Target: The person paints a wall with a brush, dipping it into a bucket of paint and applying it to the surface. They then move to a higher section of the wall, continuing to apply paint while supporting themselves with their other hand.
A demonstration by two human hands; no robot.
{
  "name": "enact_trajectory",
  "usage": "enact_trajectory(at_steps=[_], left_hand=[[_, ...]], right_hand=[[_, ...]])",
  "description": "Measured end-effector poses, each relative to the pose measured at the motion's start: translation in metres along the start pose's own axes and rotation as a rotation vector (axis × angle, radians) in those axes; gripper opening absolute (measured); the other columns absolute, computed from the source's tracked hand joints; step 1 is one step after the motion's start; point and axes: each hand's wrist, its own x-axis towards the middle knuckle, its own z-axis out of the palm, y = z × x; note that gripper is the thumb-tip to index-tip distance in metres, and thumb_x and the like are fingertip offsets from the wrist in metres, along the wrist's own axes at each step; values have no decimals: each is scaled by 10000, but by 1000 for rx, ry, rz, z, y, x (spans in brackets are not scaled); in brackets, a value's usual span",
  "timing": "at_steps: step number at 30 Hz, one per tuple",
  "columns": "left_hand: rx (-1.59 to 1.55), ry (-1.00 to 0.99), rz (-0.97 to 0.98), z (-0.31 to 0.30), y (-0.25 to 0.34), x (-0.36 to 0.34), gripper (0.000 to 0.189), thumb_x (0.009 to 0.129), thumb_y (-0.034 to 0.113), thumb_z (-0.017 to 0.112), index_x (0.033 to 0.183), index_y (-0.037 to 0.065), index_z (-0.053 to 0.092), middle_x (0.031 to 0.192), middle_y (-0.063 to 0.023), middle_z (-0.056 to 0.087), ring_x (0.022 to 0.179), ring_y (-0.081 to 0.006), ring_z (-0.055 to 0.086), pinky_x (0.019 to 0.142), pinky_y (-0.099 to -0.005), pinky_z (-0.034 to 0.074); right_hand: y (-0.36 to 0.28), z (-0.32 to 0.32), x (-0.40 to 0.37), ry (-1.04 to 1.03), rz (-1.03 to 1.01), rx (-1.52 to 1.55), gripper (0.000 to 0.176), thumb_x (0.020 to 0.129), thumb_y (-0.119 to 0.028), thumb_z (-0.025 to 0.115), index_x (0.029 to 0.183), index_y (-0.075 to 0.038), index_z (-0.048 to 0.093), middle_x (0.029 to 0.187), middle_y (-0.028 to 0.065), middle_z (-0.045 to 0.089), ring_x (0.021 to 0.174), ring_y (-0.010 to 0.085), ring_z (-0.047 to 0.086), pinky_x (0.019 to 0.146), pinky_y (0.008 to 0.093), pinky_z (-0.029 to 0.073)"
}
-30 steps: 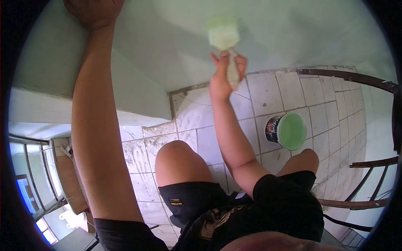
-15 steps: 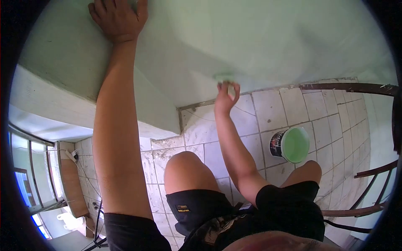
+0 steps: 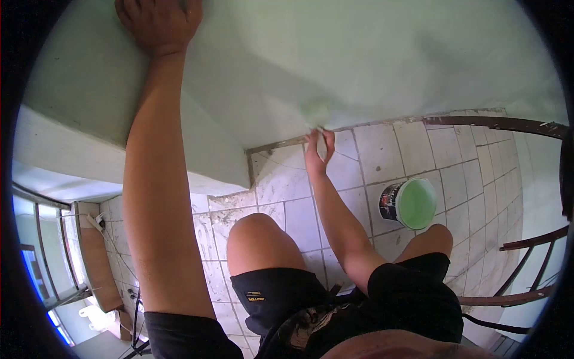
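My left hand (image 3: 160, 25) lies against the pale green wall (image 3: 371, 54) at the upper left. Its fingers are spread and hold nothing; the tips are partly cut off by the view's edge. Low on the wall, close to the floor line, my right hand (image 3: 318, 152) has its thumb and fingers pinched together. Something small seems to be between the fingertips, but its kind is hidden. Just above it a brighter green patch (image 3: 317, 109) shows on the wall. To the right, a bucket (image 3: 391, 202) with a dark printed label stands on the floor, light green paint (image 3: 417, 203) inside.
White floor tiles (image 3: 302, 224) with stains lie beneath my bent knees. A brown metal rail (image 3: 496, 123) curves in from the right, with more bars (image 3: 532, 239) lower down. A wall ledge (image 3: 78, 146) juts out at left. Beyond it are a wooden board (image 3: 98, 263) and cables.
My right hand has moved down the wall toward the floor line, leaving the brighter green patch uncovered. My left hand stays on the wall; the whole view has shifted slightly.
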Motion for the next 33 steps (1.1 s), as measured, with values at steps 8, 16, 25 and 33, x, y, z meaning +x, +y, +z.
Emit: enact_trajectory(at_steps=[8,16,25,33], left_hand=[[-15,96,94,20,-13,-5,562,902,427,397,1349,85,375,1414,-123,342,1290,-361,304,1042,-538,199],[43,231,189,42,-25,-4,555,844,522,449,1158,65,478,1163,-140,458,1067,-361,417,882,-509,289],[136,323,255,44,-34,-1,614,779,628,509,944,42,593,880,-158,589,816,-361,545,702,-477,390],[10,247,189,29,-21,1,578,794,601,517,1044,83,576,1025,-144,583,937,-365,523,768,-484,387]], right_hand=[[61,-58,-58,189,461,31,109,861,-53,558,933,-64,478,915,66,545,814,137,553,634,290,538],[119,-28,-34,342,269,8,220,808,-59,590,974,-53,446,879,133,546,738,200,568,614,320,487],[-54,44,27,364,345,496,197,847,-58,546,951,-60,379,923,90,499,821,168,544,712,326,528],[-118,56,22,53,-35,560,208,872,-67,552,962,-57,365,992,102,478,895,194,557,766,385,558]])
